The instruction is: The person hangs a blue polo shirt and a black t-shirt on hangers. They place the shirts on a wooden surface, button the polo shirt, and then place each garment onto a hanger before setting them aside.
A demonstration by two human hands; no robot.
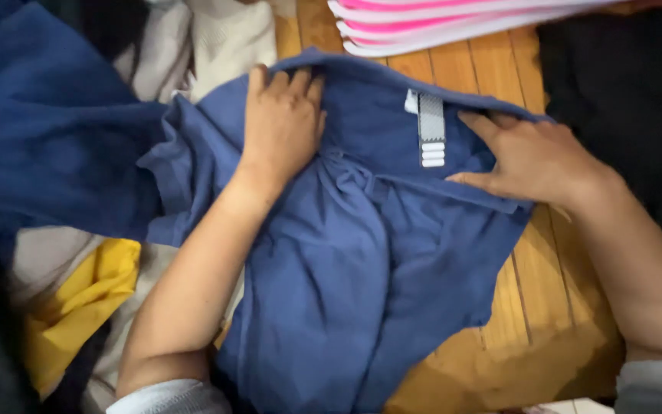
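The blue shirt lay right under both hands on the wooden table. Its long side ran from the hands back toward the person. The left hand lay open and flat on the collar edge, fingers curled over it. The right hand pressed flat beside the white neck tag, gripping nothing. Both hands were equally near, 1 at each shoulder.

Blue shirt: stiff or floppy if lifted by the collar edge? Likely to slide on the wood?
Probably floppy: the blue shirt wrinkles and bunches under the left hand and right hand. Likely light, thin fabric. It may slide easily on the smooth wood floor.
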